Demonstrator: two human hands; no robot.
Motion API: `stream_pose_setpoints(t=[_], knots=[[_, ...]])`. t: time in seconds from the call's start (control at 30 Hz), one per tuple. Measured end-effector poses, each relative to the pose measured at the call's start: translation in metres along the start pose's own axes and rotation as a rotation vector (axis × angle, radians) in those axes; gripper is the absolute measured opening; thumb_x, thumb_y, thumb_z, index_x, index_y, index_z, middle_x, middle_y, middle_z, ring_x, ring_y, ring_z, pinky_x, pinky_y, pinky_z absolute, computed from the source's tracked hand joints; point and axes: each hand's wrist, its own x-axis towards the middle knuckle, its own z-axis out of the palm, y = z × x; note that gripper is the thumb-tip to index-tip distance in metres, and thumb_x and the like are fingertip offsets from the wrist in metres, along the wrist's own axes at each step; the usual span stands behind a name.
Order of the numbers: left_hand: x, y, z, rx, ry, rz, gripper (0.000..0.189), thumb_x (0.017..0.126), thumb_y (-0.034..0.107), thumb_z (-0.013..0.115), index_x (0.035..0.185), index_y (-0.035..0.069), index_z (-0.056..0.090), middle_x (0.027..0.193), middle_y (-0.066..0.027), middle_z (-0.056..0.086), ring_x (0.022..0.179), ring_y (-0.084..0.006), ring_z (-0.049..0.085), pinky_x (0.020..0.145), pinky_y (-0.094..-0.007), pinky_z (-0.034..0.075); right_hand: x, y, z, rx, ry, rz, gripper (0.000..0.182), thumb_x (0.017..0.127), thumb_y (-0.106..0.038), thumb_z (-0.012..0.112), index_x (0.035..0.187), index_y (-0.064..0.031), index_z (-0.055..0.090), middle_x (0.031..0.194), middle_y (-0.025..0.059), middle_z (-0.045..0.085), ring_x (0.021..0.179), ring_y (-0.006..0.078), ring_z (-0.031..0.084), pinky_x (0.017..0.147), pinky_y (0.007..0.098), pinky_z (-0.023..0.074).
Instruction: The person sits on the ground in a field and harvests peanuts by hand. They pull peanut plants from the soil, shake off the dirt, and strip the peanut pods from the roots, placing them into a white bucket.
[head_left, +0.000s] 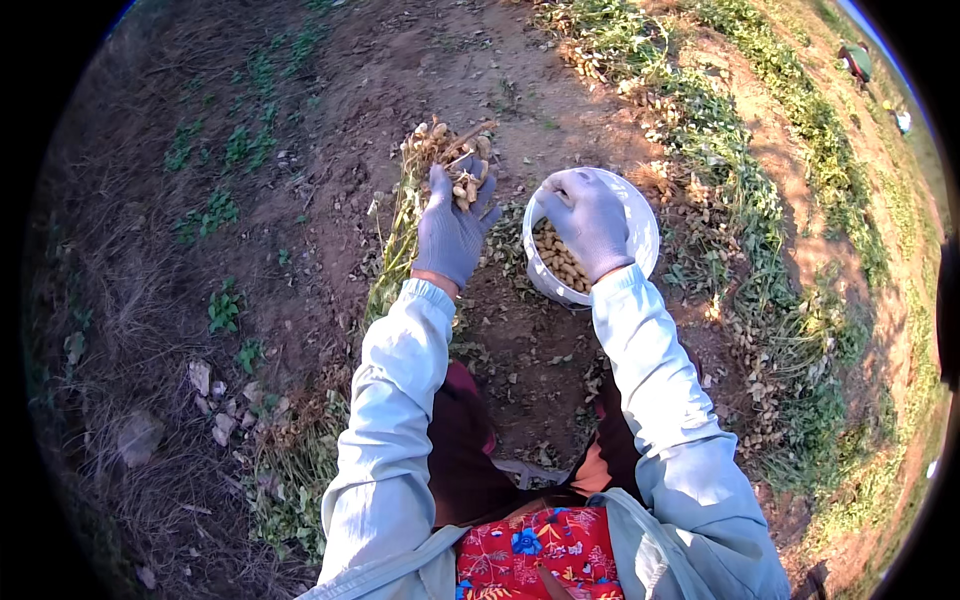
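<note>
My left hand (454, 225), in a grey knit glove, holds a bunch of uprooted peanut plants. Clusters of peanut pods (466, 191) and dry roots sit at the palm and fingers, while the leafy stems (397, 247) hang down along the wrist's left side. Over the near-left part of a white plastic bucket (643, 217) is my right hand (589, 217), gloved alike, its fingers curled in. Whether a pod is inside those fingers is hidden. Loose picked peanuts (555, 259) lie in the bucket, partly covered by that hand.
Rows of pulled peanut plants (712, 142) run along the right. More plants (292, 480) lie at lower left, near stones (217, 420). Dry grass (135, 300) and small green weeds (225, 307) cover the left side. A distant person (855, 61) appears at far right.
</note>
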Motion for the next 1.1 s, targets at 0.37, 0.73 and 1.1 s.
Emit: stream_pose_setpoints(t=[0.37, 0.73, 1.1], knots=[[-0.008, -0.018, 0.008, 0.099, -0.091, 0.051, 0.025, 0.102, 0.027, 0.043, 0.105, 0.007, 0.058, 0.098, -0.0026, 0.059, 0.088, -0.0123, 0.058, 0.085, -0.0272, 0.049, 0.012, -0.035, 0.030, 0.154, -0.234, 0.033, 0.023, 0.078, -0.027, 0.069, 0.087, -0.0082, 0.058, 0.076, 0.0121, 0.064, 0.073, 0.0313, 0.066, 0.066, 0.0413, 0.0518], [-0.007, -0.013, 0.007, 0.007, -0.109, -0.127, 0.017, 0.098, 0.028, 0.052, 0.101, 0.012, 0.058, 0.088, 0.0019, 0.059, 0.076, -0.0103, 0.056, 0.069, -0.0264, 0.047, 0.011, -0.022, 0.026, 0.403, -0.315, 0.126, 0.033, 0.079, -0.039, 0.066, 0.081, -0.0056, 0.063, 0.065, 0.0115, 0.063, 0.063, 0.0274, 0.065, 0.061, 0.0386, 0.0502], [-0.016, -0.009, 0.010, 0.067, -0.185, -0.187, 0.017, 0.097, 0.024, 0.053, 0.099, 0.008, 0.059, 0.087, -0.0021, 0.061, 0.075, -0.0125, 0.059, 0.061, -0.0287, 0.050, 0.013, -0.021, 0.003, 0.719, -0.464, 0.213, 0.023, 0.083, -0.023, 0.062, 0.081, -0.0014, 0.067, 0.061, 0.0015, 0.059, 0.054, 0.0084, 0.054, 0.050, 0.0250, 0.0418]])
